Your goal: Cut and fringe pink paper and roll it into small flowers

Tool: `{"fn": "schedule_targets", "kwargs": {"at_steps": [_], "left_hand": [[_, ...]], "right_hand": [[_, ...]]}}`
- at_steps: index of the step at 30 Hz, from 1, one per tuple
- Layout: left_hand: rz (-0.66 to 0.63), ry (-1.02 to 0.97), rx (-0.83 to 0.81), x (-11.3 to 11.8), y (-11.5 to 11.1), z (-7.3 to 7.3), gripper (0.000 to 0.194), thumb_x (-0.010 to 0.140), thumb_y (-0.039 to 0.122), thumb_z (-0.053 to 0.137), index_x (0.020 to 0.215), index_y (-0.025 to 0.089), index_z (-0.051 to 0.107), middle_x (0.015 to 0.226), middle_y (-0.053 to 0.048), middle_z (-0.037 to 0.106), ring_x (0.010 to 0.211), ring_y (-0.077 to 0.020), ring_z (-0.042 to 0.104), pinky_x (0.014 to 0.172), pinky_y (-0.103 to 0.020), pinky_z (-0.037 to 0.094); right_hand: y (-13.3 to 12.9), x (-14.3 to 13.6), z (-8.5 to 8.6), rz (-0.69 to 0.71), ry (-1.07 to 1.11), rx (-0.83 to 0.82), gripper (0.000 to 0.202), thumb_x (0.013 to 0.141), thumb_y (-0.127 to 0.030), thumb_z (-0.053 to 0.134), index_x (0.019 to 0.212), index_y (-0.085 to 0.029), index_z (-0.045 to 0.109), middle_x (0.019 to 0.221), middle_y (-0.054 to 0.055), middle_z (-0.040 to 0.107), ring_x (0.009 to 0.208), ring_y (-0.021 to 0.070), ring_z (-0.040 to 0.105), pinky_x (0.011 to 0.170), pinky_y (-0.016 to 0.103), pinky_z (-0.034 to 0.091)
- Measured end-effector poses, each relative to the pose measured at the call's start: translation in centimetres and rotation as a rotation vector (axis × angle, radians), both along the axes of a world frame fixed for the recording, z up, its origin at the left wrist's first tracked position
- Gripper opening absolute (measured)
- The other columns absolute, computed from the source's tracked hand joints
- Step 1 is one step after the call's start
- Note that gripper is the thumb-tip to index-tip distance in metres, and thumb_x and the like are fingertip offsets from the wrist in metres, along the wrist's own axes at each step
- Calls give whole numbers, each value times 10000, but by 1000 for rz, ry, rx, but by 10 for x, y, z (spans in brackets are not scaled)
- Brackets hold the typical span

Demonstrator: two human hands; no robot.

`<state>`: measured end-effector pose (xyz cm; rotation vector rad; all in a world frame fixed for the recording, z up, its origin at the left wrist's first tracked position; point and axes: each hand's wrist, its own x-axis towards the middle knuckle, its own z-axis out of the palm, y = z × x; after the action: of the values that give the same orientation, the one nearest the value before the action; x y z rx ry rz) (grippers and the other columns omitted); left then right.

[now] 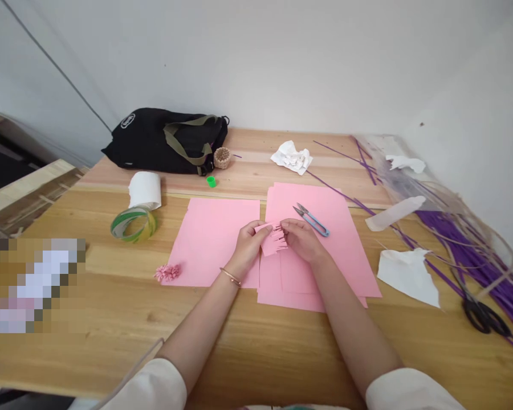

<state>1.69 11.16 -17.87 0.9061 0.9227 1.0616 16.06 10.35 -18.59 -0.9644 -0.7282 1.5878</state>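
Between my hands is a small piece of pink paper (272,244), its right edge cut into a fringe of narrow strips. My left hand (252,244) pinches its uncut left side. At the fringe, my right hand (302,238) has its fingertips closed on the strips. Beneath both hands lie pink paper sheets (342,250), with another pink sheet (218,233) to the left. Thread snips (311,219) with blue handles rest on the sheets just beyond my right hand. A curled pink paper flower (167,273) lies at the left sheet's near corner.
Toward the left stand a toilet roll (145,191), tape rolls (134,224), a green cap (211,181), a small woven basket (222,158) and a black bag (166,142). Crumpled tissue (292,158), purple strips (461,233) and black-handled scissors (485,314) lie at the right.
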Motion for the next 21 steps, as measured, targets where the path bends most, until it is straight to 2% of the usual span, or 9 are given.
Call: {"fn": "schedule_targets", "kwargs": {"at_steps": [9, 21], "left_hand": [[-2, -13, 18, 1, 0, 1, 189, 617, 302, 701, 640, 144, 600, 638, 17, 586, 632, -100, 514, 625, -232, 391], [-21, -1, 46, 0, -1, 2, 177, 642, 299, 692, 662, 144, 610, 672, 13, 596, 661, -105, 522, 654, -245, 393]], "right_hand": [[-1, 0, 2, 29, -86, 16, 242, 508, -383, 839, 636, -226, 708, 618, -9, 670, 565, 123, 561, 576, 271, 446], [-1, -1, 5, 13, -52, -22, 231, 483, -328, 851, 615, -214, 699, 612, -23, 662, 577, 108, 565, 580, 245, 446]]}}
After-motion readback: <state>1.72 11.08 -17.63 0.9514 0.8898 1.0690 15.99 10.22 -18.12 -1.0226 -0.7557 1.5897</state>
